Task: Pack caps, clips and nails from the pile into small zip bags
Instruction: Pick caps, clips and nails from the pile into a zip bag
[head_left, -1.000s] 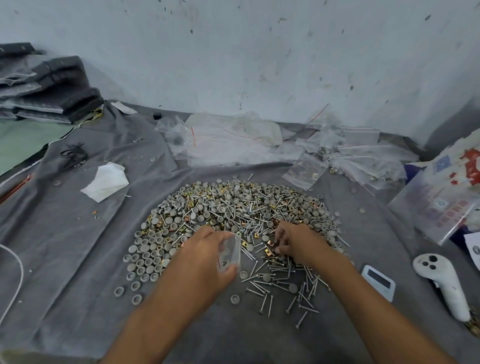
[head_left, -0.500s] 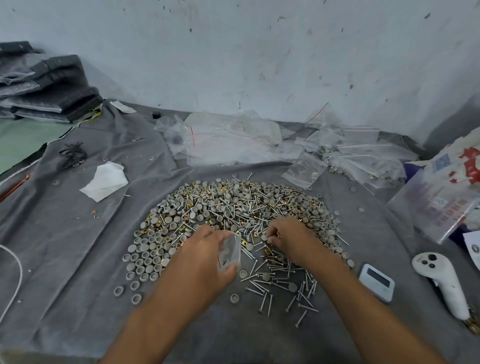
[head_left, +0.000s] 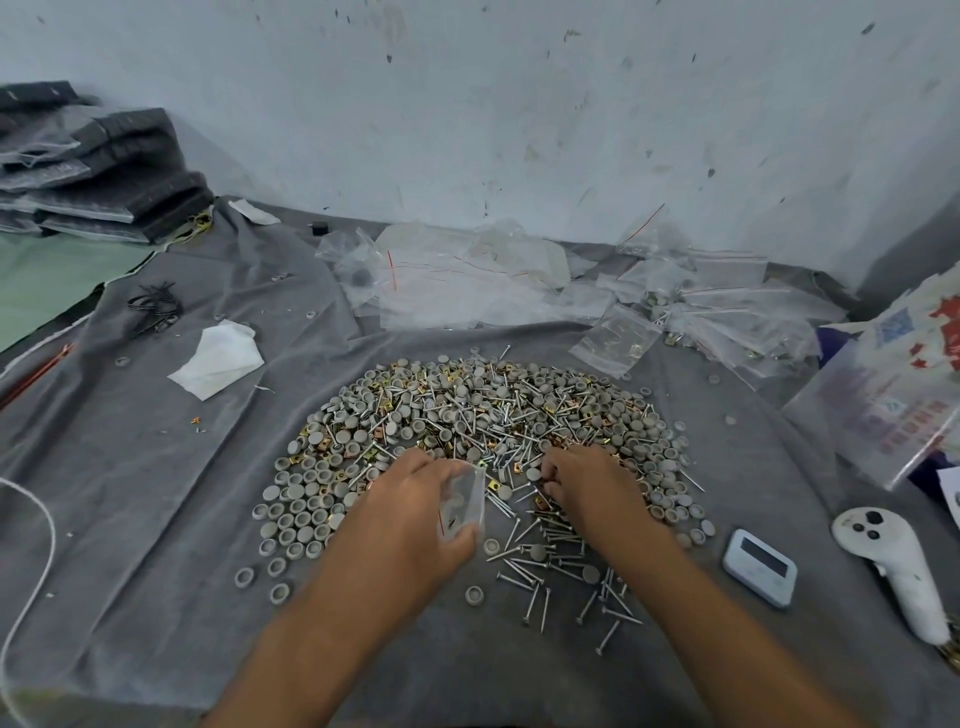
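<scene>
Left hand (head_left: 415, 512) grip pinching small zip bag (head_left: 464, 505), right hand (head_left: 587, 486) fingers curled — picking in pile (head_left: 483, 410)

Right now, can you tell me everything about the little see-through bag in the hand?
The little bag is clear, thin plastic, small and roughly rectangular. The left hand grips it, fingers curled round its far side and thumb at its lower end, holding it upright on edge just above the grey cloth, at the near edge of the pile. A few small dark bits seem to sit inside; what they are is unclear. Its zip cannot be made out.
</scene>
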